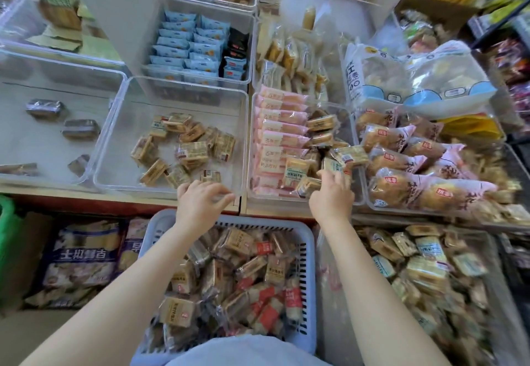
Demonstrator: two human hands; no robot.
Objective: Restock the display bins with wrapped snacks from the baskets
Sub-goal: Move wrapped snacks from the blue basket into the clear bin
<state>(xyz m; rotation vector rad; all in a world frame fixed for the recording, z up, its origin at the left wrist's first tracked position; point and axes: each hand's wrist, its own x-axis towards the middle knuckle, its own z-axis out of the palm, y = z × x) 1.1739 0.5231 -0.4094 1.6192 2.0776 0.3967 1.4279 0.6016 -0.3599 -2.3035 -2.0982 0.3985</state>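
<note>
Legible print is scarce. The large clear bag with blue trim (pixel 413 79), lying on the upper right bins, shows "00" down its left edge beside Chinese characters too blurred to read. Labels on the wrapped snacks and on the blue carton (pixel 83 253) carry characters that cannot be read.

Basket (pixel 160 231): pale lavender-blue, slotted walls, holding tan snacks (pixel 177 311) with red-and-white labels. Display bins (pixel 120 124): clear, colourless plastic. Neighbouring packs: pink-and-white wrappers (pixel 275 133), light blue packets (pixel 183 47), black packets (pixel 236 47).
</note>
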